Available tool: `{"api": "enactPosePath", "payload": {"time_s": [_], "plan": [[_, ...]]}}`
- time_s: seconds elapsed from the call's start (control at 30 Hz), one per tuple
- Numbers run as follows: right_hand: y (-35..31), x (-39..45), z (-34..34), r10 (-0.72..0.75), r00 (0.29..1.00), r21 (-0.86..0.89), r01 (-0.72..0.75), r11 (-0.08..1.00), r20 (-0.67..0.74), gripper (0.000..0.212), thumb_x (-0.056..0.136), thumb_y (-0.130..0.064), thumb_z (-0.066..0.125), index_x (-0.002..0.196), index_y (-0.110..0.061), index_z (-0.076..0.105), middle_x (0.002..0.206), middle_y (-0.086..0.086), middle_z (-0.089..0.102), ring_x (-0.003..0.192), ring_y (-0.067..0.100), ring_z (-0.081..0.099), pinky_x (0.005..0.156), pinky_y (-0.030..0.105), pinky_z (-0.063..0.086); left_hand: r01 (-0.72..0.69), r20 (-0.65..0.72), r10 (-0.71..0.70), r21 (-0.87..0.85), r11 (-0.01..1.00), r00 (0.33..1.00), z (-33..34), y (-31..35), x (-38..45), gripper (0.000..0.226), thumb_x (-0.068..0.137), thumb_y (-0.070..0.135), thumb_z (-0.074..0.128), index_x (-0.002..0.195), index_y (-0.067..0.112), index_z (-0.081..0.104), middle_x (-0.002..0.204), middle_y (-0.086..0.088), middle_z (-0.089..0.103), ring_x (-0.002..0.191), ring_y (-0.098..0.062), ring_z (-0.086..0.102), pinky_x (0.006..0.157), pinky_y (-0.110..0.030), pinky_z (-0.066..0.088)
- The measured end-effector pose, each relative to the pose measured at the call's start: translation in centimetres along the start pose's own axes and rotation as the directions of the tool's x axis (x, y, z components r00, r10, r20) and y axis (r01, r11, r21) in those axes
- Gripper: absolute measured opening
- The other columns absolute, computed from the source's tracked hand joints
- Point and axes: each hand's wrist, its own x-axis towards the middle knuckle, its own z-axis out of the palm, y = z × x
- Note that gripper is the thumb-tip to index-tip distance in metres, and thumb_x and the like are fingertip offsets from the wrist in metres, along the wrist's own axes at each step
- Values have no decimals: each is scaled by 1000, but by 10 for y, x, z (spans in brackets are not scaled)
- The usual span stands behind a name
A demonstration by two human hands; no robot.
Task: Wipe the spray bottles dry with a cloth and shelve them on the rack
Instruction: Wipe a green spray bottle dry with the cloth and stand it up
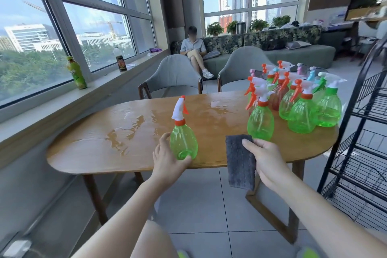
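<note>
- Sunlit windows run behind the rounded wooden table (146, 159), whose top shows shiny puddles across its left and middle parts
- At the near edge stands one translucent green plastic spray bottle with a white-and-orange trigger head (183, 142), upright, well apart from the cluster of similar green and tinted spray bottles (293, 100) on the table's right end
- My left hand (167, 161) wraps the lone bottle low down: thumb on its left side, fingers (185, 160) curled under the base, closed around it in a firm but partial grasp
- My right hand (266, 163) pinches a folded dark grey microfibre cloth (239, 163), thumb on top, the other fingers hidden behind; the cloth hangs down past the table edge, just beside the bottle but not touching it
- To do this step well, I judge I should lift the bottle clear of the wet top, wrap the cloth around its belly and turn it, then dry the base and trigger head
- Black wire rack (360, 153) stands at my right, near the table's end, its visible shelves bare; the dried bottle goes there, upright
</note>
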Motion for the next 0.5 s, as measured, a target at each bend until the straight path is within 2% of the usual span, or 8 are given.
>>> {"api": "enactPosePath", "payload": {"time_s": [0.1,0.23,0.33,0.4,0.5], "plan": [[1,-1,-1,-4,1000,-1,4,1000,-1,12,102,-12,65,103,-3,73,106,18,77,103,36,72,96,56,54,6,-153,-11,-32,999,988,5,8,-5,122,69,61,90,161,18,22,158,-10,37,149,-33,29,123,-53,30],[6,0,-1,1,1000,-12,-1,1000,0,12,102,-12,65,103,-4,73,105,18,78,107,39,72,102,61,51,55,-230,-48,23,998,972,19,20,1,121,66,68,89,158,21,27,151,-10,37,145,-33,31,116,-53,33],[9,2,-5,4,1000,-6,-4,1000,2,13,102,-13,65,103,-4,74,106,19,78,111,43,70,104,67,50,65,-199,-82,-87,994,977,25,20,12,111,72,51,93,156,23,26,147,-7,44,142,-33,37,115,-52,34],[9,4,-9,0,1000,-2,0,1000,2,13,102,-13,65,103,-4,74,106,19,78,112,44,70,104,68,48,43,-112,-67,-204,978,991,25,16,17,107,74,39,86,156,30,19,148,-6,46,142,-32,37,117,-55,35],[8,9,-15,-10,1000,12,10,1000,-3,13,102,-12,65,104,-4,75,106,17,78,112,41,70,106,65,48,-5,-40,-6,-265,964,999,21,11,21,114,68,38,70,161,36,5,166,-7,29,153,-29,23,123,-57,28]]}}
